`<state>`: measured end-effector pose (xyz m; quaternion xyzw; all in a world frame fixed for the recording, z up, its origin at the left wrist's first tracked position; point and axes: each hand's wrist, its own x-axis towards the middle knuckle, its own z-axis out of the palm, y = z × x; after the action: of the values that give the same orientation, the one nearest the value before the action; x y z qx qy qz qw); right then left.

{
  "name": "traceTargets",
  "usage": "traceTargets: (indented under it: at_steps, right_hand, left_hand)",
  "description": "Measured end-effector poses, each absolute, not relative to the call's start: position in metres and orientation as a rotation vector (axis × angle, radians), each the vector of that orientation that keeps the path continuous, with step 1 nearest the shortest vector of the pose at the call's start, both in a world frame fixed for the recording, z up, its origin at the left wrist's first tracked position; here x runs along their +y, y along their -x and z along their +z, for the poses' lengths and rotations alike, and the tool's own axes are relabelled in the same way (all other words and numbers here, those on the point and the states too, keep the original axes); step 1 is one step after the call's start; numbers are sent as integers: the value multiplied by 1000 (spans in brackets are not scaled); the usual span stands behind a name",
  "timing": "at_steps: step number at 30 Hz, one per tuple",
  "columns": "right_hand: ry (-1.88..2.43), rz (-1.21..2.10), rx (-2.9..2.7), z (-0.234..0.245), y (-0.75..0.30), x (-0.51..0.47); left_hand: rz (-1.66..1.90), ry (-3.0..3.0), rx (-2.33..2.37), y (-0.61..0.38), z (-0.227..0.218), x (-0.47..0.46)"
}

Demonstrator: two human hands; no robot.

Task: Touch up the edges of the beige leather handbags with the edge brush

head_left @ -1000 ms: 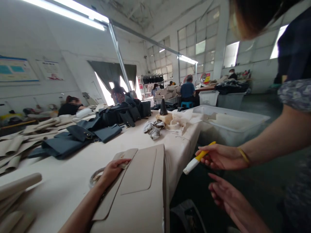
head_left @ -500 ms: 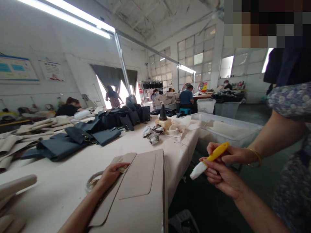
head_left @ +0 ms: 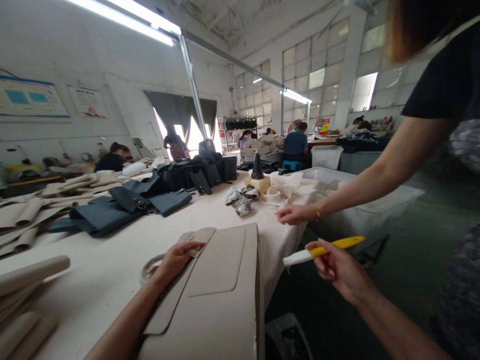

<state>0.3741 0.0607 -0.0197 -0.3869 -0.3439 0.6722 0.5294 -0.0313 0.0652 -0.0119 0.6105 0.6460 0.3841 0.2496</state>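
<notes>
My right hand (head_left: 339, 272) is closed around a yellow-handled brush (head_left: 337, 244), held level past the table's edge. Its flat end is white and points left. My left hand (head_left: 179, 260) rests on a beige bag (head_left: 219, 260) lying on the table, fingers pinched beside the long flap. A small pale piece shows under those fingertips, too covered to name. Partly behind that wrist is a roll of clear tape (head_left: 150, 267). Reaching in from the right, a co-worker's hand (head_left: 296, 214) hovers at the table edge, fingers curled.
Dark blue bags (head_left: 105, 212) lie across the table's far left, beside beige pieces (head_left: 32, 212). A black cone (head_left: 257, 167) stands on a yellowish block near crumpled rags (head_left: 240, 200). Beyond the edge is a clear plastic bin (head_left: 393, 197). People sit working farther back.
The co-worker's hand has let go of the brush and moved left toward the table. My right hand now holds the brush alone, turned more level. My left hand stays on the bag.
</notes>
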Motion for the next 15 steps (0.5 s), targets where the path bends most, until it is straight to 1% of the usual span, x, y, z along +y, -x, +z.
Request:
traceTargets:
  at_steps: [5,8,11,15]
  right_hand:
    - [894,1396,-844,-25,-375,74]
    - [856,1335,-833,-22,-379,98]
    - [901,1257,-788,-11,-384,137]
    - [1073,1039,-757,3,-386,207]
  left_hand:
    - [1090,-1636,1743,33,-13,66]
    - [1111,-1609,1738,33,-13,66]
    - [1123,-1581,1738,32,-12,66]
    - [1137,-1528,1723,32,-13,67]
